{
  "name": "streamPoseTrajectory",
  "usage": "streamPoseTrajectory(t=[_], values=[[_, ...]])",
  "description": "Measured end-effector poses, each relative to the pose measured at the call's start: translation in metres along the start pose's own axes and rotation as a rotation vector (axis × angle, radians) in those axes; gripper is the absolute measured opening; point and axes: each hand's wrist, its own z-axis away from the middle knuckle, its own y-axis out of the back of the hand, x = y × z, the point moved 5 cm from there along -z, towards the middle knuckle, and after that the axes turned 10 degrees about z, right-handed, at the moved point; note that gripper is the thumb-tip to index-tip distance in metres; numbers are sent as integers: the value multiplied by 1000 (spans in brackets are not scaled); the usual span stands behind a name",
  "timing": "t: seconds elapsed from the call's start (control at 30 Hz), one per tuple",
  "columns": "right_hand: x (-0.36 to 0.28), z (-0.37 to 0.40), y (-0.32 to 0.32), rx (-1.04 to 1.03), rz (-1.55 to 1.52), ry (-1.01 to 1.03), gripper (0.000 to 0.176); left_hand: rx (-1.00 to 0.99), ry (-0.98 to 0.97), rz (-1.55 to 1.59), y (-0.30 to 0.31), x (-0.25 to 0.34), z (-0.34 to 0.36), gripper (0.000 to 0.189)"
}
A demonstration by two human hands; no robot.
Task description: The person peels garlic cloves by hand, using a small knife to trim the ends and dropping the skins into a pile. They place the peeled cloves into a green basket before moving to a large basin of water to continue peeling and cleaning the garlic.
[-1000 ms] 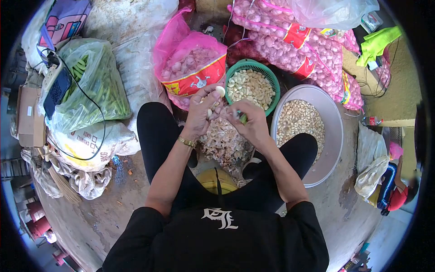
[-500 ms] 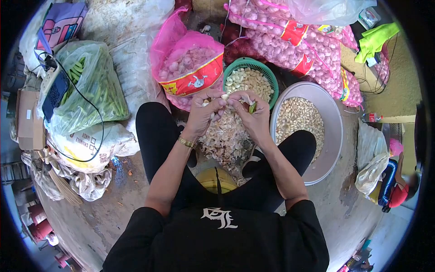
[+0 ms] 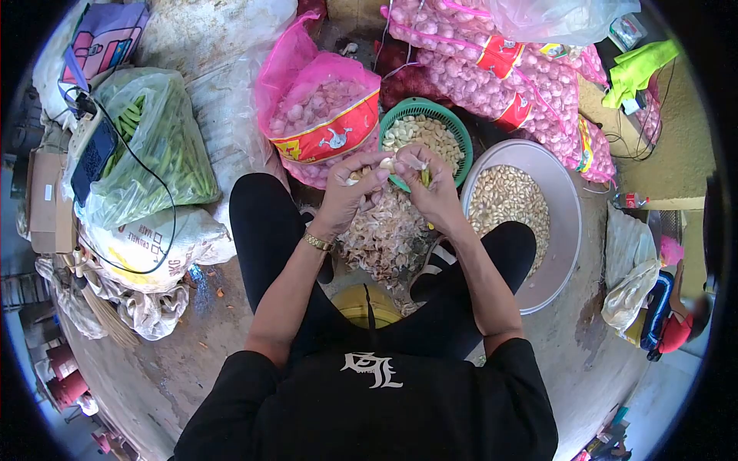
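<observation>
My left hand (image 3: 346, 196) is closed, its thumb and forefinger pinching a pale garlic clove (image 3: 387, 164), with more cloves showing in its palm. My right hand (image 3: 435, 196) meets it fingertip to fingertip at the clove. A slim yellow-green tool (image 3: 425, 177) is tucked in the right hand's curled fingers; its working end is hidden. Under both hands lies a heap of garlic skins (image 3: 384, 238). Just beyond them stands a green basket (image 3: 467, 138) of peeled cloves. A pink mesh sack (image 3: 330, 131) of garlic bulbs gapes beside it.
On the right is a large pale tub (image 3: 567, 230) of cloves in liquid. Stacked pink garlic sacks (image 3: 492, 73) fill the back. A plastic bag of green pods (image 3: 165, 146) sits at left on a white sack (image 3: 173, 250). A yellow container (image 3: 361, 300) lies between my legs.
My hands have shifted slightly, the right one turning and its fingers lifting at the clove. The yellow-green tool shows less now. The basket, tub and sacks have stayed put.
</observation>
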Motion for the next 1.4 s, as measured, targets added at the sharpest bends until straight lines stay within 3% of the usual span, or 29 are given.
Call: streamPoseTrajectory(t=[0.2, 0.37, 0.53, 0.63, 0.7, 0.93, 1.03, 1.1, 1.13, 1.2, 1.33, 1.4], values=[[2, 2, 0, 15, -36, 121, 8, 74, -20, 38, 3, -2, -2, 20], [2, 4, -1, 30, -88, 51, 13, 71, 12, 83, 8, -2, -2, 17], [-2, 2, 2, 2, -149, -24, 21, 17, -91, -217, 6, 6, -2, 18], [7, -2, 2, 5, -61, 68, 22, 5, -79, -412, 1, 10, 2, 16], [1, -3, 1, -12, 88, 167, 20, -6, -96, -414, 1, 9, 3, 16], [6, -4, -2, 74, 198, 230, 12, 7, -97, -432, 4, 6, 1, 15], [13, -5, -5, 37, 211, 203, 8, -12, -4, -262, 5, 2, 1, 18], [17, -6, -7, 35, -144, 133, 11, -19, 49, -154, 1, 3, 3, 21], [15, -6, -5, 37, -147, 134, 11, -26, 103, -49, -1, 1, 4, 23], [23, -1, -4, -43, -320, -199, 19, 1, 101, -15, -1, -3, 3, 24], [23, 1, -7, 3, -314, -157, 22, 67, 91, 34, -10, -5, 5, 25], [26, 4, -8, -18, -414, -244, 23, 37, 74, 29, -10, -7, 5, 24]])
